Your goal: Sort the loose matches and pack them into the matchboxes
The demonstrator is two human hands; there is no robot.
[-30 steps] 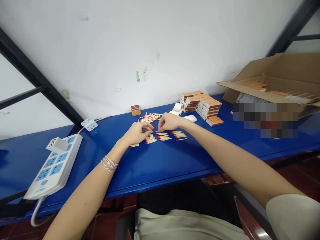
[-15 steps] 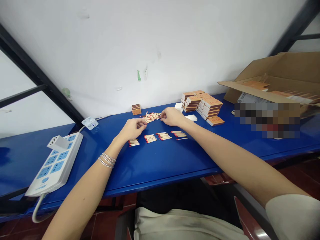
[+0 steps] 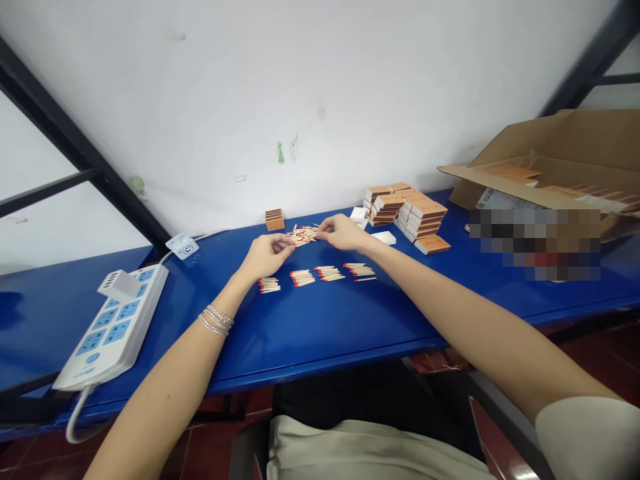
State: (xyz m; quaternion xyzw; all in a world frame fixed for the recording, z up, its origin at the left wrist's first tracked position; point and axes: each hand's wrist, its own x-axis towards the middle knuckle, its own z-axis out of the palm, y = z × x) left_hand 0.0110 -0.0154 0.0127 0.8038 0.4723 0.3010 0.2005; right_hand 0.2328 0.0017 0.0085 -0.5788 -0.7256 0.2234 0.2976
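A loose heap of red-headed matches [image 3: 302,235] lies on the blue table between my two hands. My left hand [image 3: 269,256] is at the heap's left edge, thumb and forefinger pressed together; what they pinch, if anything, is too small to tell. On the heap's right side my right hand [image 3: 343,233] is closed in a pinch, with a match [image 3: 315,225] at its fingertips. Several small bundles of matches lie in a row nearer me: one bundle [image 3: 269,285] below my left hand, others [image 3: 302,278] [image 3: 329,274] to the right, the last bundle [image 3: 358,269] beside my right forearm.
Stacked matchboxes [image 3: 420,212] stand at the back right, with white inner trays [image 3: 384,238] beside them. Another small matchbox stack [image 3: 275,219] is behind the heap. A cardboard box [image 3: 540,180] sits far right, a power strip [image 3: 117,327] on the left.
My right hand has shifted slightly at the heap's edge, and a match now sticks up by its fingertips. My left hand stays nearly in place. The view has tilted a little.
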